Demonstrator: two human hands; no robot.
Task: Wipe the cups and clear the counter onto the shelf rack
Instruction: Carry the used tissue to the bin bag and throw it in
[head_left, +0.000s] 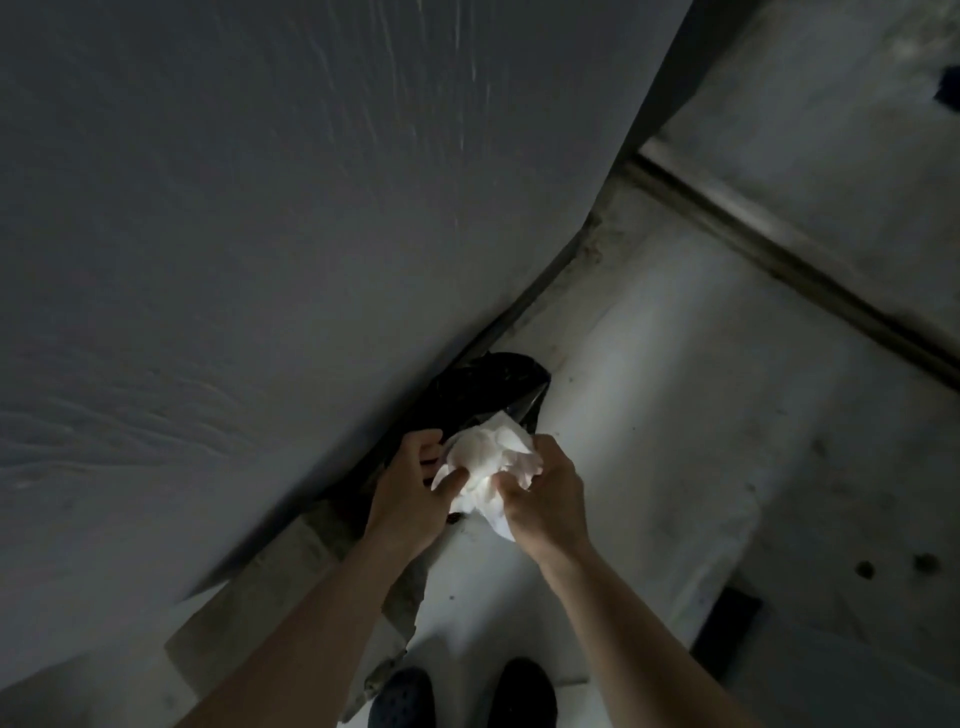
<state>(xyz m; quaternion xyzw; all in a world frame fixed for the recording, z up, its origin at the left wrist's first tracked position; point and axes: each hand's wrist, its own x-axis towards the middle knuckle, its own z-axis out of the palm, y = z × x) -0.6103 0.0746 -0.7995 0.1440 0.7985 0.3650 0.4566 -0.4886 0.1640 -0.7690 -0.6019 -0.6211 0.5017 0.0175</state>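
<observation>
I look steeply down at a dim floor. Both hands hold a crumpled wad of white tissue paper (488, 467) over a black plastic bag (478, 395) that lies at the foot of a grey wall. My left hand (410, 493) pinches the wad's left side, with its fingers also at the bag's edge. My right hand (545, 493) grips the wad's right side from above. No cups, counter or shelf rack are in view.
A large grey wall or panel (260, 234) fills the left and top. Pale floor (649, 441) runs to the right, crossed by a dark door track (779, 249). My two dark shoes (462, 696) stand at the bottom edge. A dark slot (727, 623) is at right.
</observation>
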